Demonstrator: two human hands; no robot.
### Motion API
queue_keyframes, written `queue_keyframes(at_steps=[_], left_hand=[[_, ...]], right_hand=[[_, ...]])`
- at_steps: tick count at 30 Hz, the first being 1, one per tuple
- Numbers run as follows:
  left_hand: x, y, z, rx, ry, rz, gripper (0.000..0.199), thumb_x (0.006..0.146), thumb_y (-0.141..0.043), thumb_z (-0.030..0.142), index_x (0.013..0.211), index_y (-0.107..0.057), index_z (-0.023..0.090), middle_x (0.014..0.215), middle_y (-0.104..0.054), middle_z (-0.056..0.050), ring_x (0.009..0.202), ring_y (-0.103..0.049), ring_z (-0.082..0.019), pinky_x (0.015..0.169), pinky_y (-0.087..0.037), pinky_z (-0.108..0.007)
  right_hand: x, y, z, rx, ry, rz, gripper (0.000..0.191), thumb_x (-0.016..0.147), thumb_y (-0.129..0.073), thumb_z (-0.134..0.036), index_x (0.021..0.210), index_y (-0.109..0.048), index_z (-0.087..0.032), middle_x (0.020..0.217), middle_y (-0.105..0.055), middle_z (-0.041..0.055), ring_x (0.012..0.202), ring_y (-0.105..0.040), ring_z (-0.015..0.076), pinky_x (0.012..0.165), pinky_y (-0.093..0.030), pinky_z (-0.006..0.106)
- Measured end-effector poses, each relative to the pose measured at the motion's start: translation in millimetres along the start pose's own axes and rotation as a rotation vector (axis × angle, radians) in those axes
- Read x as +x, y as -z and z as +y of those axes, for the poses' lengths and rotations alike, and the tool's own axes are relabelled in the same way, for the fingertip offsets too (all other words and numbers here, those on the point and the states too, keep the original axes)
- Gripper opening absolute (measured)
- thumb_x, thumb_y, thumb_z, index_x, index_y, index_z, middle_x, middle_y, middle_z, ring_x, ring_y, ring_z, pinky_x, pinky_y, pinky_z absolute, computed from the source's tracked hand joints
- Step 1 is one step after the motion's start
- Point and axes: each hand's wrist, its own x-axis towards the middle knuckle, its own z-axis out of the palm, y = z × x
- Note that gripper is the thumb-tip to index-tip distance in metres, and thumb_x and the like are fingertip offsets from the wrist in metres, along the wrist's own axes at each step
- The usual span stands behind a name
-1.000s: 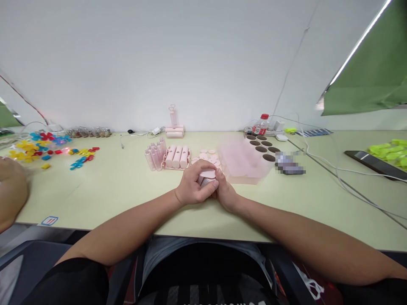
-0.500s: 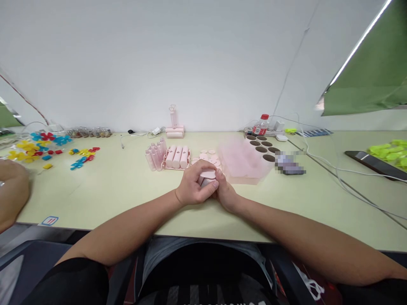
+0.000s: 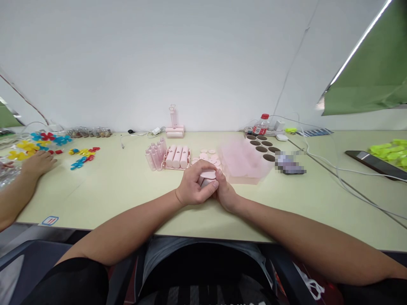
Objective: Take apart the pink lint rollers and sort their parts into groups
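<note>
Both my hands are wrapped round a small pale-pink plastic piece with a rounded flat top (image 3: 208, 174), close to the table's front. My left hand (image 3: 194, 184) curls over it from the left, thumb across its near side. From the right, my right hand (image 3: 226, 193) presses against it, and its fingers are mostly hidden. Just behind lie several pale-pink discs (image 3: 208, 156). Left of those is a pink rack of cylinders (image 3: 177, 156), with several clear pink tubes (image 3: 155, 155) standing beside it.
To the right stand a translucent pink bag or box (image 3: 244, 163), a holder with round dark holes (image 3: 261, 149) and a red-capped bottle (image 3: 262, 125). A co-worker's hand (image 3: 38, 164) is among coloured plastic pieces at left. White cables (image 3: 337, 171) cross the right side.
My hands and the pink piece stay in place. At the left, the co-worker's hand has reached forward onto the table near the coloured pieces.
</note>
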Motion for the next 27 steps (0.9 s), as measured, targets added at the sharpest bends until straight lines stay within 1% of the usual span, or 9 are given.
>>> queue_keyframes(at_steps=[4,9,12,15,18,21,23,25,27], left_hand=[[0,-0.8,0,0.004,0.015,0.003,0.031,0.078,-0.063,0.023,0.109,-0.058,0.019,0.095,-0.065,-0.006,0.085,-0.064,-0.019,0.076,-0.054,-0.036],[0,-0.8,1,-0.002,0.018,-0.004,0.031,0.078,-0.063,0.023,0.108,-0.057,0.019,0.095,-0.064,-0.006,0.084,-0.063,-0.019,0.075,-0.054,-0.035],[1,0.1,2,-0.006,0.023,-0.007,0.031,0.078,-0.063,0.023,0.108,-0.058,0.019,0.094,-0.064,-0.006,0.083,-0.063,-0.019,0.075,-0.054,-0.035],[1,1.7,1,-0.004,0.052,-0.017,0.028,0.079,-0.063,0.024,0.106,-0.058,0.019,0.093,-0.064,-0.006,0.082,-0.063,-0.018,0.075,-0.053,-0.035],[-1,2.9,-3,-0.067,0.144,-0.018,0.022,0.086,-0.06,0.028,0.106,-0.059,0.019,0.092,-0.065,-0.005,0.08,-0.063,-0.018,0.072,-0.054,-0.034],[-4,3.6,-7,-0.174,0.225,-0.006,0.022,0.091,-0.055,0.034,0.108,-0.059,0.02,0.097,-0.065,-0.006,0.078,-0.064,-0.017,0.066,-0.054,-0.032],[-4,4.6,-8,-0.211,0.249,-0.01,0.024,0.092,-0.055,0.037,0.11,-0.059,0.021,0.101,-0.065,-0.006,0.077,-0.065,-0.017,0.064,-0.054,-0.031],[-2,6.6,-8,-0.203,0.265,-0.018,0.027,0.093,-0.054,0.04,0.112,-0.058,0.021,0.104,-0.065,-0.007,0.083,-0.065,-0.018,0.07,-0.054,-0.033],[0,9.7,-9,-0.174,0.291,-0.024,0.03,0.094,-0.052,0.042,0.114,-0.058,0.021,0.106,-0.065,-0.008,0.091,-0.065,-0.02,0.077,-0.054,-0.036]], right_hand=[[0,0,0,-0.011,0.006,0.015,0.08,0.085,-0.027,-0.082,0.122,-0.059,-0.019,0.08,-0.067,0.0087,0.062,-0.062,0.0231,0.051,-0.05,0.036],[0,-1,-2,0.004,0.034,0.015,0.077,0.087,-0.03,-0.08,0.127,-0.054,-0.019,0.1,-0.069,0.0109,0.072,-0.065,0.0232,0.059,-0.054,0.036],[-1,-1,-3,0.028,0.026,0.002,0.076,0.087,-0.032,-0.079,0.129,-0.052,-0.019,0.104,-0.069,0.0116,0.073,-0.065,0.0229,0.057,-0.054,0.035],[-1,-2,-5,0.047,-0.034,0.011,0.079,0.084,-0.032,-0.082,0.125,-0.054,-0.018,0.1,-0.069,0.0122,0.072,-0.065,0.0229,0.053,-0.053,0.034],[0,-1,-7,0.055,-0.069,0.008,0.081,0.081,-0.033,-0.085,0.117,-0.058,-0.017,0.093,-0.069,0.0112,0.071,-0.065,0.0221,0.055,-0.054,0.033],[2,1,-8,0.04,-0.078,0.019,0.08,0.081,-0.034,-0.085,0.113,-0.06,-0.017,0.08,-0.068,0.0087,0.067,-0.064,0.0211,0.054,-0.055,0.032],[3,3,-8,0.019,-0.087,0.027,0.081,0.08,-0.033,-0.086,0.11,-0.06,-0.016,0.071,-0.065,0.0069,0.063,-0.062,0.0203,0.053,-0.055,0.031],[4,5,-9,0.019,-0.091,0.034,0.081,0.08,-0.032,-0.086,0.109,-0.06,-0.016,0.07,-0.064,0.0065,0.063,-0.062,0.0201,0.053,-0.055,0.031],[4,7,-10,0.023,-0.066,0.032,0.078,0.082,-0.03,-0.085,0.109,-0.059,-0.017,0.073,-0.063,0.0066,0.065,-0.061,0.02,0.054,-0.055,0.032]])
